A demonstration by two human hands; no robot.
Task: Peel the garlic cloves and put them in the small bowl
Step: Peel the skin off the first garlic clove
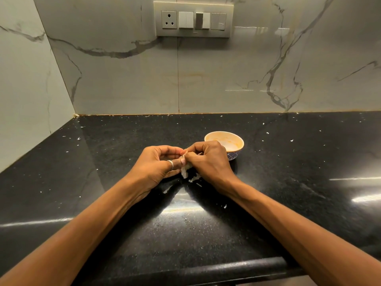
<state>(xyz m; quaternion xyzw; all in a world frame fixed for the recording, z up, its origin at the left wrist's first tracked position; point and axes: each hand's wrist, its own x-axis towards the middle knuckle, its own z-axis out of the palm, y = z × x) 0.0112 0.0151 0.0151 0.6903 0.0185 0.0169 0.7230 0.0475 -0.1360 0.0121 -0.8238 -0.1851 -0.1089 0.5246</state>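
My left hand (158, 165) and my right hand (208, 162) meet over the middle of the black counter. Both pinch a garlic clove (184, 156) between their fingertips; most of the clove is hidden by the fingers. White papery skin (185, 171) hangs down from it below the thumbs. My left hand wears a ring. The small bowl (225, 141), cream inside with a blue patterned base, stands just behind my right hand, partly covered by it. Its inside looks smeared orange, and I see no cloves in the visible part.
Bits of garlic skin (194, 178) lie on the black granite counter (103, 182) under my hands, with small white flecks scattered widely. A marble wall with a switch panel (193, 19) rises behind; another wall closes the left side. The counter's rounded front edge (226, 267) is near me.
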